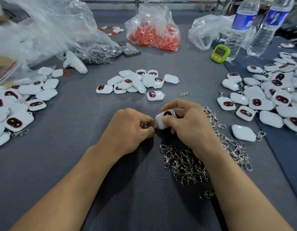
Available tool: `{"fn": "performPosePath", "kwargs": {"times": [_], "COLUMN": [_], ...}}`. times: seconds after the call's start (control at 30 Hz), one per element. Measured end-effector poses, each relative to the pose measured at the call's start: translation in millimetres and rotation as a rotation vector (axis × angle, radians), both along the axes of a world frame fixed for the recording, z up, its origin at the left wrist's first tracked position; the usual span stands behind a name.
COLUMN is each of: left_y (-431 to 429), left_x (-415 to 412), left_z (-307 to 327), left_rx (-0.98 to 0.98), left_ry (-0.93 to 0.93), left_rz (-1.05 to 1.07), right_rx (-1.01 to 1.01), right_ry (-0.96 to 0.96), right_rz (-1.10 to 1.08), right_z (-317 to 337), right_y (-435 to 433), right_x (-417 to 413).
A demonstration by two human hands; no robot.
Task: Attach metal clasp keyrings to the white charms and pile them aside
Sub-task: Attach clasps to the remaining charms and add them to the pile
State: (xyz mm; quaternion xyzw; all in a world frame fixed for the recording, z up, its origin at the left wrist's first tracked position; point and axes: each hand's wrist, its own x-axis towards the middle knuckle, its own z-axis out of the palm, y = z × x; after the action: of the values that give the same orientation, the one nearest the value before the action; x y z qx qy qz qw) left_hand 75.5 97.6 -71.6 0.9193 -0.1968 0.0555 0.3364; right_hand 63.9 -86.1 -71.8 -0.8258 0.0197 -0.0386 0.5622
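My right hand (186,120) grips a white charm (162,120) with a dark red-ringed oval face, held just above the grey table. My left hand (132,125) pinches a small metal clasp keyring (147,125) right at the charm's left corner; most of the clasp is hidden by my fingers. A heap of loose metal clasps (191,164) lies under and beside my right wrist. A pile of bare charms (136,82) sits in the middle of the table ahead. Charms with clasps attached are piled at the right (269,97).
Another charm pile (16,104) lies at the left. Behind are clear plastic bags (49,30), a bag of red parts (154,35), a phone (130,49), a white controller (74,62), a green timer (220,53) and two water bottles (241,27).
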Motion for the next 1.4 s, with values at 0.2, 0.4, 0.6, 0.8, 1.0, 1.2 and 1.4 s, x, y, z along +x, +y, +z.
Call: {"fn": "performPosePath", "kwargs": {"times": [0.2, 0.4, 0.6, 0.8, 1.0, 1.2, 1.4], "left_y": [1.1, 0.2, 0.6, 1.5, 1.6, 0.8, -1.1], "left_x": [-2.0, -2.4, 2.5, 2.6, 0.6, -0.6, -2.0], "left_z": [0.6, 1.4, 0.5, -1.6, 0.8, 4.0, 2.3], "left_rx": [0.017, 0.024, 0.027, 0.005, 0.013, 0.030, 0.047], "left_ry": [-0.030, -0.036, -0.024, -0.024, -0.016, -0.015, -0.039], "left_rz": [-0.002, -0.006, 0.021, -0.023, -0.028, -0.037, -0.005], "right_rx": [-0.059, -0.259, -0.154, -0.126, -0.105, -0.116, -0.176], "right_ry": [-0.057, -0.089, -0.080, -0.059, -0.079, -0.084, -0.101], "right_rz": [0.027, 0.073, -0.061, -0.100, -0.108, -0.085, -0.049], "right_z": [3.5, 10.4, 4.4, 1.2, -0.4, 0.6, 4.0], "right_y": [-0.1, 4.1, 8.8, 8.0, 7.3, 9.2, 9.6], "right_x": [-2.8, -8.8, -11.6, -7.4, -8.0, -8.4, -8.4]}}
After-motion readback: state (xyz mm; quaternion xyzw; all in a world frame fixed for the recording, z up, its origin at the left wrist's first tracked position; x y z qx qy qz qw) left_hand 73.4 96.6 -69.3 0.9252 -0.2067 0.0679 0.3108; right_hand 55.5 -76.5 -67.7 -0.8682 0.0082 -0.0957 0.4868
